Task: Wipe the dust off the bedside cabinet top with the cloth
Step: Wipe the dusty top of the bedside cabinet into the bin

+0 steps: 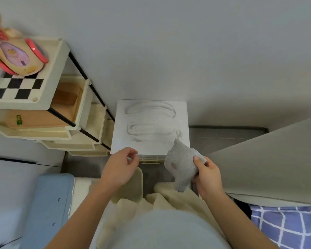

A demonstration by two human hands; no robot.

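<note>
The white bedside cabinet top (149, 126) lies below me, coated in grey dust with curved wiped streaks across its middle and far part. My right hand (207, 174) grips a grey dotted cloth (181, 164), which hangs crumpled over the cabinet's near right corner. My left hand (121, 167) hovers at the cabinet's near left edge, fingers curled loosely with nothing in them.
A cream tiered trolley (48, 97) stands to the left, bearing a checkered mat and a plush toy (13, 53). A bed with grey headboard (226, 133) and beige cover (269, 159) lies to the right. A blue stool (50, 203) sits at lower left.
</note>
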